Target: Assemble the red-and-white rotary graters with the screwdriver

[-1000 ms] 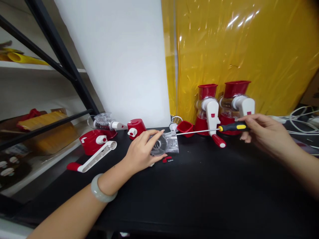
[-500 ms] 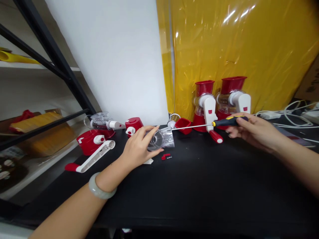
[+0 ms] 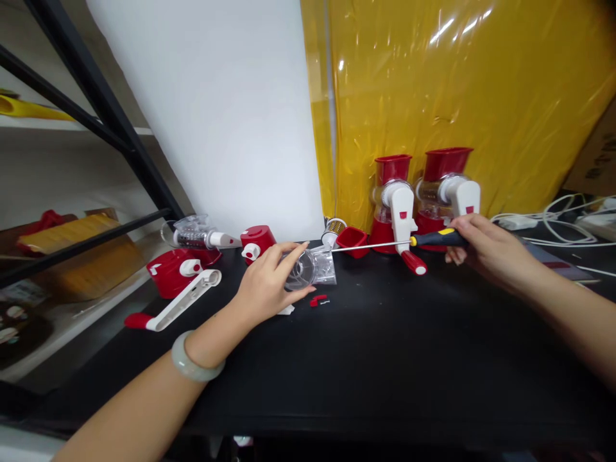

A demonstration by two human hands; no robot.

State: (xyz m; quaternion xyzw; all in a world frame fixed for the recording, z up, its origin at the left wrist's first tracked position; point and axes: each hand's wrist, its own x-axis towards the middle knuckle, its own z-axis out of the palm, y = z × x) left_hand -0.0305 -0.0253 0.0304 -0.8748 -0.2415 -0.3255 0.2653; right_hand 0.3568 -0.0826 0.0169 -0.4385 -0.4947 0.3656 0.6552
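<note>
With its fingers curved round the near side, my left hand [image 3: 269, 282] grips a clear plastic grater housing [image 3: 324, 266] above the black table. My right hand [image 3: 488, 247] is closed on the dark handle of a screwdriver [image 3: 437, 239] with yellow markings. The screwdriver's long shaft points left, and its tip reaches the housing; exactly where it touches I cannot tell. A small red plastic piece [image 3: 316, 300] lies on the table just in front of the housing, beside a tiny metal-looking part. Part of a white piece [image 3: 287, 310] shows under my left hand.
Two rotary graters [image 3: 393, 192] with red hoppers stand at the back right. A grater drum [image 3: 333, 231] and a red cup [image 3: 353, 241] sit behind the housing. On the left are a red base [image 3: 171, 273] and a white crank handle [image 3: 185, 301]. White cables [image 3: 553, 218] lie far right.
My right hand has shifted its grip slightly on the screwdriver handle, with fingers now further back. The left hand and the housing stay almost the same. The whole view has shifted a little.
</note>
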